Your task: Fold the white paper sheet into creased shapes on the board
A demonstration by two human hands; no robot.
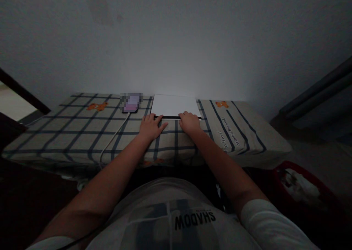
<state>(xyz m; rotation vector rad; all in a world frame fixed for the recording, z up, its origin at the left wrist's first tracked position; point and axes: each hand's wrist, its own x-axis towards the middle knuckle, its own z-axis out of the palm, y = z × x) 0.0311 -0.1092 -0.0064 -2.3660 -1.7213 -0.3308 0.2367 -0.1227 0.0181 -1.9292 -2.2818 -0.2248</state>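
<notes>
A flat white rectangular item (176, 105) lies on the cloth-covered table against the wall. A black strip runs along its near edge, and its exact kind cannot be told. At its near left corner is my left hand (151, 127), fingertips on the edge and thumb stretched out to the side. My right hand (190, 123) has its fingers bent together over the near edge toward the right corner. What lies beneath those fingers is hidden.
The checked tablecloth (82, 132) has bear prints. A blurred-out phone-like device (131, 105) lies to the left, with a white cable (114, 136) running off the front edge. At lower right is a red basin (280, 173) holding whitish stuff. A wall (176, 40) rises behind.
</notes>
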